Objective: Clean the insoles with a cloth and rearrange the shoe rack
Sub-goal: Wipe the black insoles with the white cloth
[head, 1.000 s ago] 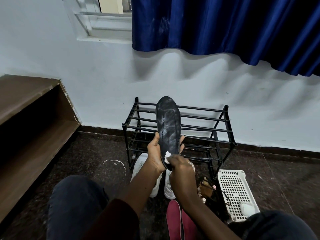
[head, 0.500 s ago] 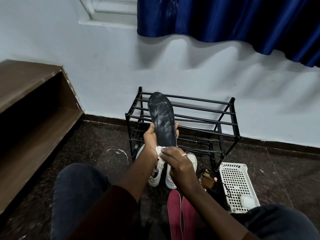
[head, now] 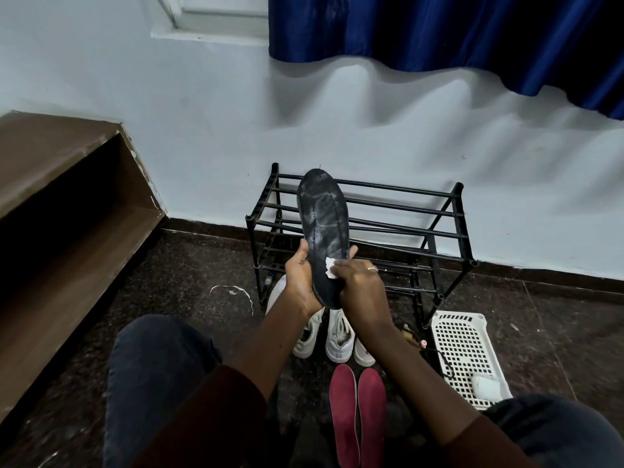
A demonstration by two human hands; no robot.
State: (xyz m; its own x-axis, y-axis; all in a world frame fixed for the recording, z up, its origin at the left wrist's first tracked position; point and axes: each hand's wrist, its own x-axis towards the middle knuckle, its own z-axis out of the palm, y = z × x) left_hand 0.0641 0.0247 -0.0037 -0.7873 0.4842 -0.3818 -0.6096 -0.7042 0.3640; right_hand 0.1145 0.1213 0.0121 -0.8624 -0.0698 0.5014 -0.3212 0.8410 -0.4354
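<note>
From my remote seat I read this as the wiping step, partway up one insole. The left hand [head: 301,282] holds the black insole [head: 320,214] by its heel half. The thumb is hooked over one edge and the fingers curl round the back, so their tips show at the other edge. The insole stands nearly upright in the air, toe end up, in front of the shoe rack [head: 457,189] and above the white sneakers [head: 339,339]. The right hand [head: 363,287] has its fingers bunched on a small white cloth [head: 329,267], pinching it and pressing it against the insole's face just above the left hand's grip.

To do this well, I would want long strokes from the heel toward the toe. The upper half shows pale grey smears, which I take for dust or damp streaks not yet wiped off. The insole looks thin and bendy, so the left hand should brace it from behind wherever the cloth pushes, or shift higher as the cloth climbs. The cloth is small, so refolding it to a fresh face would likely stop it spreading dirt.

Below, a pair of red insoles [head: 358,410] lies side by side on the dark speckled floor [head: 189,265], just on the near side of the sneakers. A white perforated basket [head: 459,315] sits by the rack's right foot, with a pale wad in it that I cannot identify. The rack stands against a white wall [head: 337,113] under a blue curtain [head: 439,35], and a brown wooden shelf [head: 67,197] runs along the left.
</note>
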